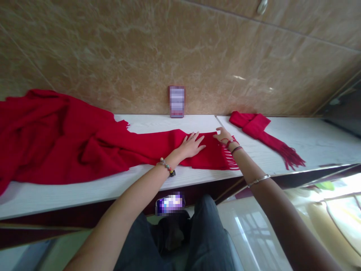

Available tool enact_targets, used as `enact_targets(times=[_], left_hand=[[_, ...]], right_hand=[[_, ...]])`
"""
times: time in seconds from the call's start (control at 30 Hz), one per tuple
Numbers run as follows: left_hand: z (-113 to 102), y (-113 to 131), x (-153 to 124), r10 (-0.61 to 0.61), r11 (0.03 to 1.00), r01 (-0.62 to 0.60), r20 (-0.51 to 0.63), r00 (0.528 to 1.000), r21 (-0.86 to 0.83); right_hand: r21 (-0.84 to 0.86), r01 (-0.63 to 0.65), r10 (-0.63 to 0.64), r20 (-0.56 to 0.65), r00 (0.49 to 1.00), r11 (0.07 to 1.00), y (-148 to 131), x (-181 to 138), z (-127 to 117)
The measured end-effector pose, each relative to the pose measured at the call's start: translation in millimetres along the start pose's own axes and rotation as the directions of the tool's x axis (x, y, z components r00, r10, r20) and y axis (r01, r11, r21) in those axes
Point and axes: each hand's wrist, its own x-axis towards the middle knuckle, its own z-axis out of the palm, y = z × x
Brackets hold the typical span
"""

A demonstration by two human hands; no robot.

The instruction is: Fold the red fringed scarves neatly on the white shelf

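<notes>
A long red scarf (pixel 155 145) lies along the white bench top, its right end spread flat with a fringe of tassels. My left hand (pixel 192 146) rests palm down on that flat part, fingers spread. Close to the fringe, my right hand (pixel 223 135) touches the scarf's far edge; its thumb and forefinger are apart, and its other fingers are partly hidden. To the left, much red cloth (pixel 56 139) is heaped in loose folds. A second red scarf (pixel 252 126), folded over itself with tassels toward me, lies right of my right hand.
A phone-like card (pixel 176 101) with a blurred face leans on the brown marbled wall (pixel 113 56) behind the white top (pixel 158 122). Below the front edge, a lit phone (pixel 170 203) sits above my knees. A dark object (pixel 346 109) stands at the far right.
</notes>
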Motion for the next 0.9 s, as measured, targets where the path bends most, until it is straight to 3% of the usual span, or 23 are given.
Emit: enact_targets(times=[0.13,0.23,0.3,0.4,0.47,0.63,0.8,0.9], left_hand=[[-6.3,2.6,-7.2,0.032,0.999,-0.034,-0.057,0.998,-0.033],[-8.1,6.5,-11.4,0.046,0.998,-0.045,0.032,0.998,-0.046],[-6.3,7.9,-12.9,0.071,0.997,-0.069,0.074,0.995,-0.026],[-3.9,8.2,-14.1,0.118,0.993,-0.117,-0.005,0.993,0.03],[-3.8,8.2,-14.8,0.116,0.992,-0.114,-0.034,0.993,0.048],[-4.8,9.0,-14.6,0.064,0.997,-0.066,0.062,0.996,0.03],[-4.0,9.9,-11.4,0.062,0.997,-0.06,-0.04,0.997,0.041],[-2.2,10.1,-10.7,0.013,1.0,-0.015,0.067,0.998,0.025]], right_hand=[[0.023,0.043,-0.041,-0.095,0.995,0.999,-3.2,-2.1,-12.5],[-0.062,0.074,-0.082,-0.14,0.987,0.995,0.7,-5.1,-20.4],[-0.155,0.066,-0.084,-0.113,0.99,0.986,5.5,-7.0,-19.0],[-0.222,0.032,-0.043,-0.047,0.998,0.975,13.9,-6.7,-10.1],[-0.218,0.035,-0.043,-0.032,0.999,0.975,19.4,-2.5,-4.8],[-0.146,0.099,-0.103,-0.022,0.994,0.984,30.8,15.8,-1.5],[-0.135,0.14,-0.15,-0.07,0.986,0.981,35.7,25.4,0.5],[-0.166,0.16,-0.176,-0.091,0.98,0.973,35.1,25.5,3.1]])
